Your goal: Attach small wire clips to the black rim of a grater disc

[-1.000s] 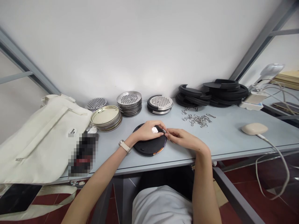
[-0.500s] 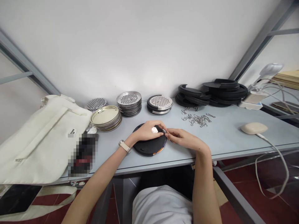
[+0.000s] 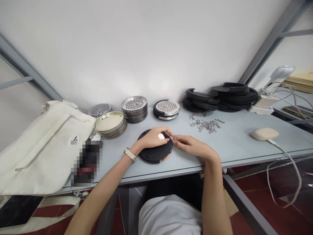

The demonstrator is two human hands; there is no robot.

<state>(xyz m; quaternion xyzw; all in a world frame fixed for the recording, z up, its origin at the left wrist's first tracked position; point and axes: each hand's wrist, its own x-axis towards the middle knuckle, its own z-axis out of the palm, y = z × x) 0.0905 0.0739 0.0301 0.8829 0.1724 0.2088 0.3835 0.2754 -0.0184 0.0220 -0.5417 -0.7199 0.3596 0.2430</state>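
A round black disc (image 3: 156, 152) lies on the table in front of me, with a metallic, coloured rim showing along its lower right edge. My left hand (image 3: 157, 137) rests over its upper part, thumb and fingers pinched at the right edge. There, a small shiny metal clip (image 3: 171, 138) sits between my hands. My right hand (image 3: 187, 143) comes from the right with its fingertips closed on the clip. A white patch (image 3: 161, 136) shows between the left thumb and forefinger; what it is I cannot tell. Fingers hide part of the clip.
Loose metal clips (image 3: 206, 125) lie scattered on the table (image 3: 234, 140). Behind stand stacked perforated metal discs (image 3: 134, 109), gold-coloured lids (image 3: 110, 124), a black-edged grater disc (image 3: 167, 107) and black rings (image 3: 234, 98). A cream bag (image 3: 49, 147) fills the left; a corded beige device (image 3: 265, 133) sits right.
My fingers have shifted very slightly at the disc's right edge, and the metal clip is a little more exposed. The whole view has moved slightly; the disc stays beneath my left hand.
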